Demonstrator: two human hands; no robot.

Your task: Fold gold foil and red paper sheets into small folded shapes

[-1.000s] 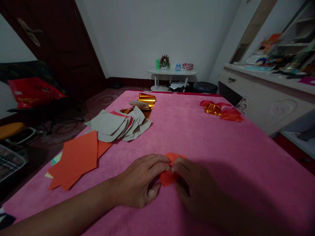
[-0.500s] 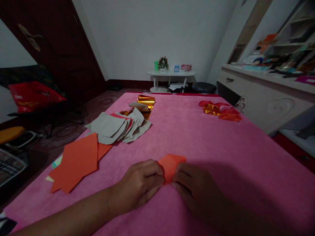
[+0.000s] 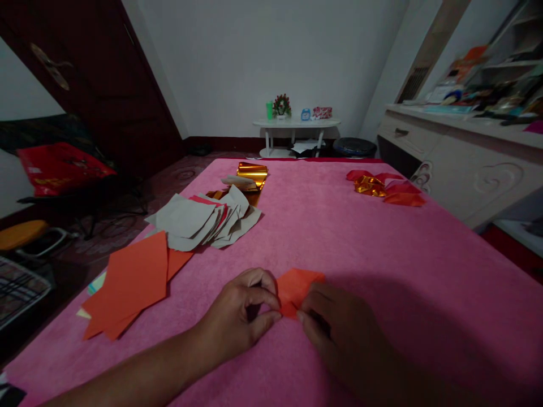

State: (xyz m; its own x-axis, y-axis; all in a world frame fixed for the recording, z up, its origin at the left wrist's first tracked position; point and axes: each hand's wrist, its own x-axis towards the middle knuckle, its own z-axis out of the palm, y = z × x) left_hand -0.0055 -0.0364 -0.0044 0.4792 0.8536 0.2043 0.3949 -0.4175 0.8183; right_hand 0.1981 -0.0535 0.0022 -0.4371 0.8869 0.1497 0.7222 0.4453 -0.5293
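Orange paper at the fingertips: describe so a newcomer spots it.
Find the pink cloth, then the left hand and right hand near its front. The orange paper between them is folded, and smaller than the flat orange sheets at left.

On the worktop (image 3: 339,232): paper piece (image 3: 294,285) between left hand (image 3: 240,311) and right hand (image 3: 339,322) | sheets (image 3: 136,277) to their left | paper pile (image 3: 186,217) behind the sheets | roll (image 3: 253,171) behind the pile | paper bits (image 3: 370,185) at the back right | past the worktop: side table (image 3: 292,123) with a cup (image 3: 269,110) on top | cabinet (image 3: 462,169) on the right
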